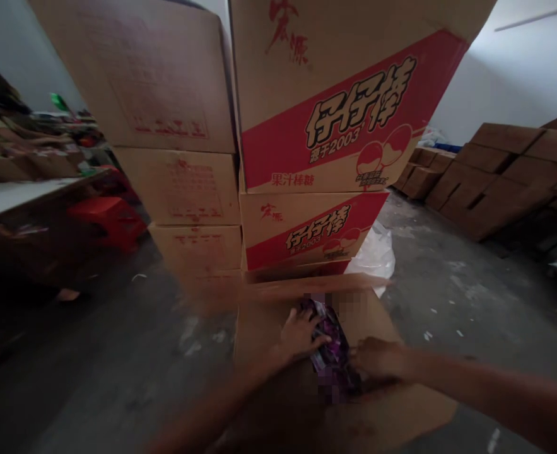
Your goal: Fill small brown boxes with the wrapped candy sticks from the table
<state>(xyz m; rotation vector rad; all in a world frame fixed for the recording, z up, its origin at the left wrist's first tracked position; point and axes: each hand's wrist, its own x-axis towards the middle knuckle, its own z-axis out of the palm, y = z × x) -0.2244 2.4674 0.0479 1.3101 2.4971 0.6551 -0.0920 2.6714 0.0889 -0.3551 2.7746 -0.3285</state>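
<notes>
Down at the bottom of the view, the left hand (301, 334) lies fingers spread, pressed flat on a shiny purple packet (329, 350), probably to pin it in place. The right hand (377, 358) pinches the packet's near end, fingers closed on it. The packet sits on the open cardboard box (269, 328), long axis running roughly away from the person, far end toward the stacked red-and-white cartons (306, 221). Blur hides the finer details.
</notes>
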